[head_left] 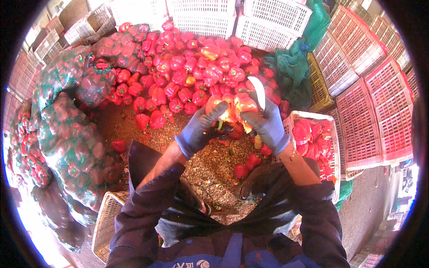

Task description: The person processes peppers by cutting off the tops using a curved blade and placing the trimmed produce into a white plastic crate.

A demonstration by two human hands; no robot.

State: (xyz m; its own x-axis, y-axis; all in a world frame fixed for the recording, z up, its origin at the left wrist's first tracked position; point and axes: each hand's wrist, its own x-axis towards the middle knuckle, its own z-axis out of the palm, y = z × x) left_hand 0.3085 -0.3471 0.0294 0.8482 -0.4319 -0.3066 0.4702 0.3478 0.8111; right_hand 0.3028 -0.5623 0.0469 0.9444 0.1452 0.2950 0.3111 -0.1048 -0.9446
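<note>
A red-orange bell pepper [229, 111], split open with its pale inside and green stem showing, is held between my two gloved hands. My left hand [202, 127] is closed round its left part, thumb on top. My right hand [268, 126] grips the right part of the pepper [246, 103] and also holds a knife. The knife's pale curved blade [258, 87] points up and away from me; its handle is hidden in the right glove. Just beyond my hands lies a big heap of whole red bell peppers [187, 71].
A white crate [336, 154] of red pepper pieces stands at my right. Green mesh sacks [73, 147] full of peppers line the left. Stacked crates [203, 27] edge the back and right. Seeds and scraps cover the floor [214, 172]; another crate [106, 219] sits at lower left.
</note>
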